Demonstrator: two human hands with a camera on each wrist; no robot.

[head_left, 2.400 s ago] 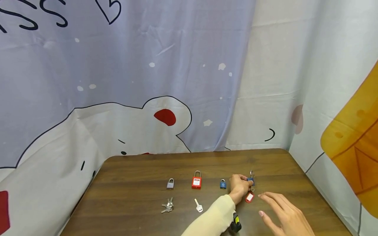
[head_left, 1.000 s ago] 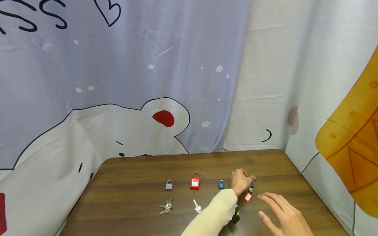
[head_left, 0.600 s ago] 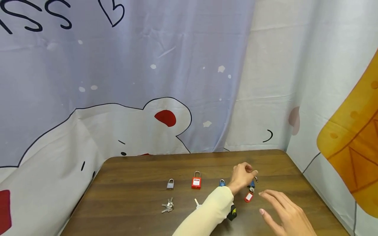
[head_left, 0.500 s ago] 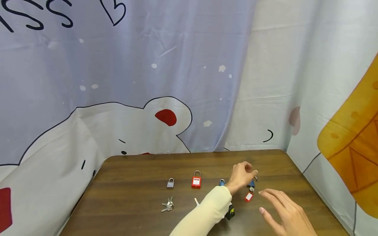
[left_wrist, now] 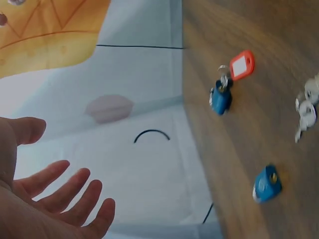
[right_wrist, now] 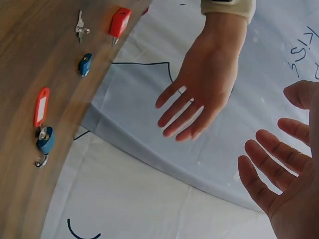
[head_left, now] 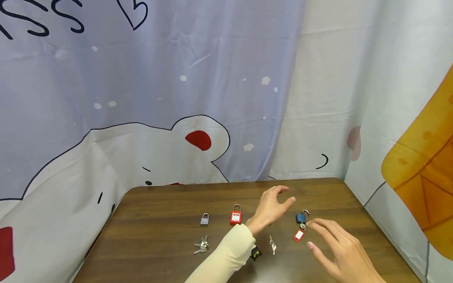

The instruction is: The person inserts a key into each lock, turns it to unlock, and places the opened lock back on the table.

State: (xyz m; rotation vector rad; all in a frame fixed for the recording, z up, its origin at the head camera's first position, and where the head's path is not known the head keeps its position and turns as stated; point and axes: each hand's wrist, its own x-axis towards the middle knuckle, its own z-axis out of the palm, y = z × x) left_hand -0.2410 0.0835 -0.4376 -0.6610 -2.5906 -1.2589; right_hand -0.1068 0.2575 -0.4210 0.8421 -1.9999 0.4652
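My left hand (head_left: 270, 206) hovers over the table's middle, its fingers spread and loosely bent, holding nothing. To its right lies a blue padlock (head_left: 301, 218) with its shackle swung open. A key sits in the bottom of that padlock, and a red key tag (head_left: 299, 235) with a white label hangs from it. My right hand (head_left: 339, 251) is held just to the right of the tag with relaxed fingers and nothing in them. The left hand and forearm hide a second blue padlock (left_wrist: 267, 184) in the head view; both wrist views show it.
On the wooden table (head_left: 152, 220) lie a silver padlock (head_left: 204, 220), a red padlock (head_left: 235, 217), a bunch of keys (head_left: 201, 246) and a smaller key set (head_left: 272, 246). A printed curtain (head_left: 159, 78) hangs behind the table.
My left hand has let go of the right-hand blue padlock and moved left. That padlock's shackle has swung open. The left forearm now covers the white-headed key. My right hand has barely moved.
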